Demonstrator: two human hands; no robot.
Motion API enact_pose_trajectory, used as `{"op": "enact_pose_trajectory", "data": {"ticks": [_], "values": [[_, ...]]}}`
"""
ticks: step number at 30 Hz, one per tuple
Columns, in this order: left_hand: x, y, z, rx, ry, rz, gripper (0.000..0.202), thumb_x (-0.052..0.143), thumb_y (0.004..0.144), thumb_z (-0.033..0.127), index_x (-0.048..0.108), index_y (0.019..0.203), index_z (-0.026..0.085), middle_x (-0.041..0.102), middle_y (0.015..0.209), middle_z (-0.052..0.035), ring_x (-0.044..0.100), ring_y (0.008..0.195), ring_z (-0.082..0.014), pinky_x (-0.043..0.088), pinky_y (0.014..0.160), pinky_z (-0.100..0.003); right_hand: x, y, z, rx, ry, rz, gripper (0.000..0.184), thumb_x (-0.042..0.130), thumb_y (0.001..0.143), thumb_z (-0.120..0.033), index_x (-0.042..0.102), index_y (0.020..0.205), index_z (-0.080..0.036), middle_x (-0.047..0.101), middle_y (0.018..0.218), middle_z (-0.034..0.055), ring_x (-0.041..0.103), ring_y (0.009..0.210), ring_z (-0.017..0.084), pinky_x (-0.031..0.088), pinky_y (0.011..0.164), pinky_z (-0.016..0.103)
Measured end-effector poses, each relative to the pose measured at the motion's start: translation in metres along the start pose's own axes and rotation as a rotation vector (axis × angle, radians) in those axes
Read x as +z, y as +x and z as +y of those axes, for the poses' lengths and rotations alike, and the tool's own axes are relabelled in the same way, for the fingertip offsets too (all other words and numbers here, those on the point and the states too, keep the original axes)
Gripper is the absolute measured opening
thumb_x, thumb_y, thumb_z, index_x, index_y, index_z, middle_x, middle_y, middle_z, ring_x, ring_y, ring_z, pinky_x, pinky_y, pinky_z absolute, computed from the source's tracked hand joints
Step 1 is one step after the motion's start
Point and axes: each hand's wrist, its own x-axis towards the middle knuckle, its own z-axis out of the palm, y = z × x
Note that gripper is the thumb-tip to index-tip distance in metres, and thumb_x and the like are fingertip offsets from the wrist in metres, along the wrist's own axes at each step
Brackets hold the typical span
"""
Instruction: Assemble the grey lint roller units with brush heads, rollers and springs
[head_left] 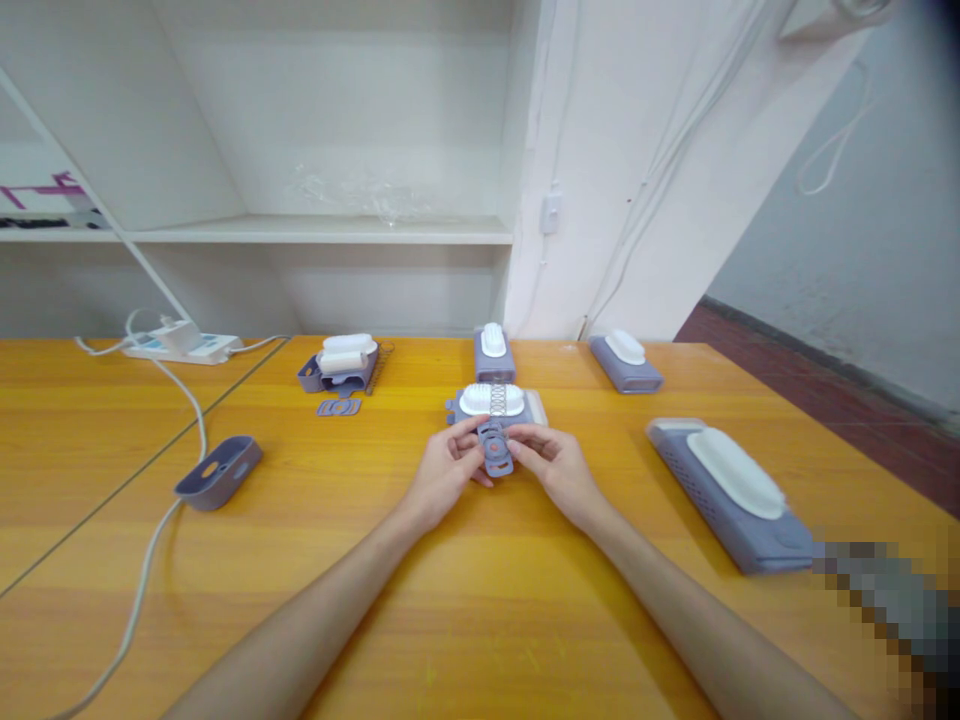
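Note:
A flat grey plastic plate with a round hole and end slots is held up between my two hands. The fingers of my left hand pinch its left edge. On its right edge, my right hand grips with thumb and fingers. A metal spring stands upright just above the plate; whether it touches the plate I cannot tell. Just behind my hands lies a grey unit with a white ribbed part on top.
Grey-and-white units lie at back centre, back right and right. At back left are a partly open unit and a loose plate. Left stand a grey shell, a cable and a power strip.

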Motion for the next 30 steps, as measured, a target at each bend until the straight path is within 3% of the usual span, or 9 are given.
{"op": "enact_pose_trajectory", "data": {"ticks": [20, 30], "values": [[-0.0016, 0.0, -0.0006, 0.037, 0.081, -0.131, 0.058, 0.067, 0.074, 0.035, 0.052, 0.126, 0.013, 0.069, 0.088, -0.0103, 0.063, 0.065, -0.0146, 0.051, 0.055, -0.024, -0.0031, 0.0033, -0.0011, 0.026, 0.018, -0.02, 0.027, 0.071, 0.066, -0.034, 0.064, 0.086, -0.018, 0.068, 0.072, 0.0017, 0.064, 0.068, 0.016, 0.053, 0.067, 0.031], [-0.0042, 0.001, -0.0042, 0.045, 0.09, -0.158, 0.052, 0.066, 0.075, 0.033, 0.054, 0.122, 0.014, 0.068, 0.089, -0.0096, 0.061, 0.063, -0.0134, 0.049, 0.054, -0.023, -0.004, 0.0018, 0.0026, -0.003, -0.035, -0.053, 0.021, 0.067, 0.07, -0.028, 0.065, 0.089, -0.018, 0.066, 0.07, -0.0003, 0.061, 0.065, 0.014, 0.05, 0.065, 0.027]]}}
